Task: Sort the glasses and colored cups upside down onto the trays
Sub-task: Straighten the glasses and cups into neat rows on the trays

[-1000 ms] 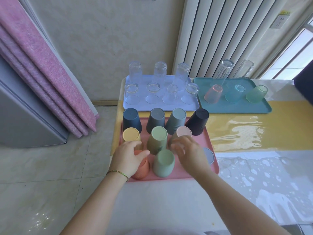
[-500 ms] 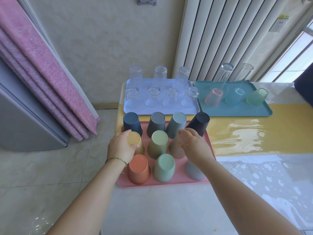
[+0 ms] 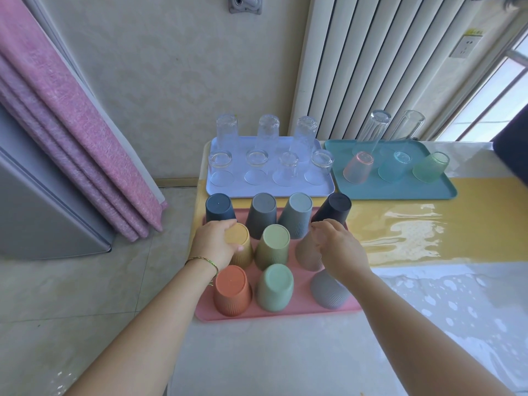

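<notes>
While every colored cup in sight sits mouth-down on the pink tray (image 3: 300, 310), both hands are on its middle row. The left hand (image 3: 213, 247) curls round the yellow cup (image 3: 239, 247) at the tray's left side. The right hand (image 3: 337, 247) has its fingers bent over the top of the beige cup (image 3: 307, 257), which it seems to grip from above. Between them stands the olive cup (image 3: 273, 247), just beside both. The rows are packed close, so any sideways shift could knock it, or bump the grey cup (image 3: 262, 217) behind. The tray's left rim lies about at the edge of the surface (image 3: 285, 361), and a toppled yellow cup could roll off to the floor (image 3: 85, 295). Clear glasses (image 3: 257, 164) stand inverted on the lavender tray (image 3: 243, 191), and tinted glasses (image 3: 358, 167) on the teal tray (image 3: 400, 192). No brand or label shows on any cup. A yellow sticker (image 3: 474, 32) above the wall socket (image 3: 464, 47) carries marks too small to read.
</notes>
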